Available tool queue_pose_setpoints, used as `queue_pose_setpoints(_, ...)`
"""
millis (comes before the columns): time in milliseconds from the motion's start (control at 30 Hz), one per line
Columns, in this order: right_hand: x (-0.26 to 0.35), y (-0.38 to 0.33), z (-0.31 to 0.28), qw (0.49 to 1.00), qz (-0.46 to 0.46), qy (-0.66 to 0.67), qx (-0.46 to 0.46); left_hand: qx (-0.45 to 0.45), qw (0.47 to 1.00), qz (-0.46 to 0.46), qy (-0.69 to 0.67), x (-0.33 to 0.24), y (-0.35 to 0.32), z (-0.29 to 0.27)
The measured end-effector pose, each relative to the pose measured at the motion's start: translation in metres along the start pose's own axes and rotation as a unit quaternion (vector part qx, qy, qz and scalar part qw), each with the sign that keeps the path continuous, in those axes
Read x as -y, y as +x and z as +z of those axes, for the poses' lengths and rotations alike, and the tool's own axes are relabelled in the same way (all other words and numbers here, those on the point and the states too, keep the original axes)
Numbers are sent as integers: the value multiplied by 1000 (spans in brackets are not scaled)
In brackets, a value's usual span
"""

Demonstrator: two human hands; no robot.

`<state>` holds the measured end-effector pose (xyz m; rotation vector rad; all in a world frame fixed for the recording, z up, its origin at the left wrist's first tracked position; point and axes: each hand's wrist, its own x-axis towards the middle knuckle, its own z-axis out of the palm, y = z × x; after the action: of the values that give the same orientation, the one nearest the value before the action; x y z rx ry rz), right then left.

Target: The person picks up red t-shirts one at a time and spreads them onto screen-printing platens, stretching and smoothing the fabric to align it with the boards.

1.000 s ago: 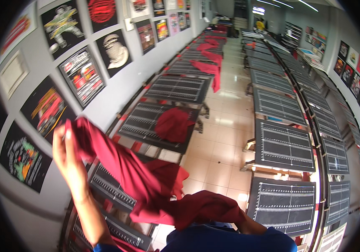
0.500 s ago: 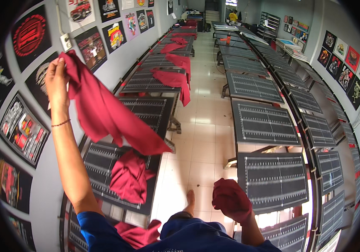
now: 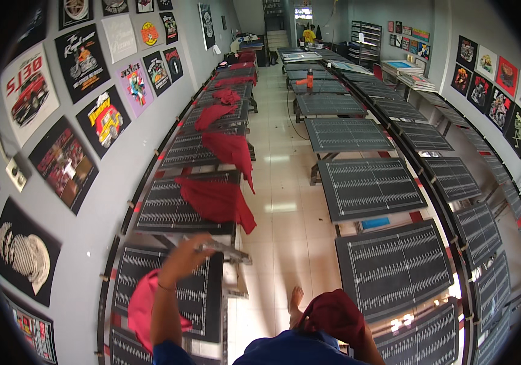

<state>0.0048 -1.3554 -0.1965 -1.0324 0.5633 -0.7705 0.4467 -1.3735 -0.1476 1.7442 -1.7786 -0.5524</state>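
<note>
My left hand (image 3: 190,258) is raised over the dark ruled board (image 3: 207,292) at the near left. Motion blurs it, but its fingers look stretched and apart, with no cloth between them. Beneath that forearm a red cloth (image 3: 142,307) lies partly on the same board, its right part hidden by the arm. A bunched maroon cloth (image 3: 336,316) is gripped low at the front, close to my body, by my right hand. The cloth covers that hand; only the right forearm (image 3: 371,351) shows. Just ahead, another maroon cloth (image 3: 218,199) drapes over the aisle-side edge of the following board.
Several more red cloths (image 3: 231,152) lie along the left row of boards. A tiled aisle (image 3: 282,225) separates it from the right row of ruled boards (image 3: 394,267). An orange bottle (image 3: 310,78) stands farther off. Prints (image 3: 84,61) cover the left wall; my bare foot (image 3: 296,298) is on the tiles.
My left hand has let go of the maroon cloth it held up and come down and to the right. I have moved forward along the aisle. The bundle at my right hand is lower.
</note>
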Motion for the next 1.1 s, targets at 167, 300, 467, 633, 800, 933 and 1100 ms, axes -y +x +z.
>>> queue_pose_setpoints(167, 50, 208, -63, 990, -15, -102, 98, 254, 961, -100, -46, 55, 85, 98)
queue_pose_setpoints(300, 57, 382, -127, 901, 43, -411, 131, 156, 955, -124, -220, 69, 173, 135)
queue_pose_setpoints(467, 1, 581, -209, 875, 115, -363, 300, -103, 965, -91, -224, 145, 344, 148)
queue_pose_setpoints(633, 52, 722, -255, 941, 198, -193, 194, -7, 977, -59, -205, 167, 585, 103)
queue_pose_setpoints(800, 77, 853, -332, 987, 97, -113, 63, 91, 936, -11, -340, 191, 803, 102)
queue_pose_setpoints(933, 138, 988, -370, 952, 124, -281, -8, 44, 957, 18, -285, 226, 961, 95)
queue_pose_setpoints(1100, 135, 1188, -455, 946, 60, -305, -96, -71, 975, -2, -208, 295, 1132, 81)
